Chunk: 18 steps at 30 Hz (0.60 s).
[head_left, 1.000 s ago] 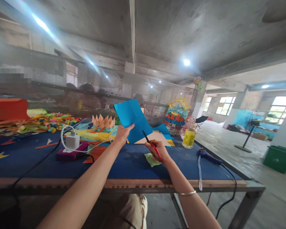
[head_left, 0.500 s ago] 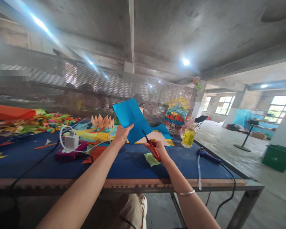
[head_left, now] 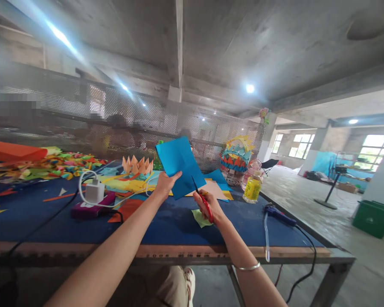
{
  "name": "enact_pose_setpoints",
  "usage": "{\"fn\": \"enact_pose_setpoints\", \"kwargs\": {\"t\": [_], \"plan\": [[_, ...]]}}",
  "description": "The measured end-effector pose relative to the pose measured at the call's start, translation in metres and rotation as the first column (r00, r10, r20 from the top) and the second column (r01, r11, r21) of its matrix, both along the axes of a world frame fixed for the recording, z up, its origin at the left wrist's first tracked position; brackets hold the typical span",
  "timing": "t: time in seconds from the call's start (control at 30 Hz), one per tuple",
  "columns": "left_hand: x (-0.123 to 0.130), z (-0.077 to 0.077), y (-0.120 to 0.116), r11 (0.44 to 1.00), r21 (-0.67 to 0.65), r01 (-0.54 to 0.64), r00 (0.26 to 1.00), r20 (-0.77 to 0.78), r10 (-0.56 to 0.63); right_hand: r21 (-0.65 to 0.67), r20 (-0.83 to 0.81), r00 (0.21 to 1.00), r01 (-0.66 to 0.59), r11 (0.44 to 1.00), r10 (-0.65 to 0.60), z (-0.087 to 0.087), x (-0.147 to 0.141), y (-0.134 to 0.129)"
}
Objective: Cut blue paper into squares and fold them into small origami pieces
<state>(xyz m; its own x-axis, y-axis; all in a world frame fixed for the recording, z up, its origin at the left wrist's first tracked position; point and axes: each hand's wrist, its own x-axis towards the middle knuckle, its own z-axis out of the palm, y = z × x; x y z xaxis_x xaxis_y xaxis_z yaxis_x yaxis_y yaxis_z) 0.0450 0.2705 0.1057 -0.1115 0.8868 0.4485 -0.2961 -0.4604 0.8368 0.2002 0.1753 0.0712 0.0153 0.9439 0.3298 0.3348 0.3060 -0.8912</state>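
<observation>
A blue sheet of paper [head_left: 179,160] is held up over the table by my left hand [head_left: 167,184], thumb on its near face at the lower left edge. My right hand [head_left: 208,207] grips red-handled scissors [head_left: 207,209]. Their dark blades lie against the lower right part of the sheet; I cannot tell how deep any cut runs. Below my right hand a pale green paper scrap [head_left: 201,218] lies on the dark blue tabletop [head_left: 166,230]. Behind the sheet are pink, yellow and blue papers [head_left: 216,189].
On the left sit a heap of colourful scraps [head_left: 57,168], an orange paper crown [head_left: 137,166] and a purple power strip [head_left: 92,207] with cables. To the right stand stacked paper crowns [head_left: 237,155], a yellow-labelled bottle [head_left: 252,187] and a blue glue gun [head_left: 280,214] near the table edge.
The blue sheet sits slightly lower and further right in view, and its tilt differs a little. Both hands keep their hold. The whole view has shifted slightly.
</observation>
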Motion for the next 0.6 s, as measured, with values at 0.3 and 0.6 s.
{"fn": "enact_pose_setpoints", "kwargs": {"t": [0.3,0.6], "plan": [[0.0011,0.0000,-0.0079,0.999,-0.003,0.047,0.998,-0.051,-0.047,0.033,0.006,1.000,-0.002,0.999,0.002,-0.0035,0.0029,0.0025],[0.0006,-0.0009,-0.0077,0.997,-0.030,0.071,0.995,-0.061,-0.073,0.065,0.026,0.999,0.036,0.997,-0.037,-0.0056,0.0019,0.0041]]}}
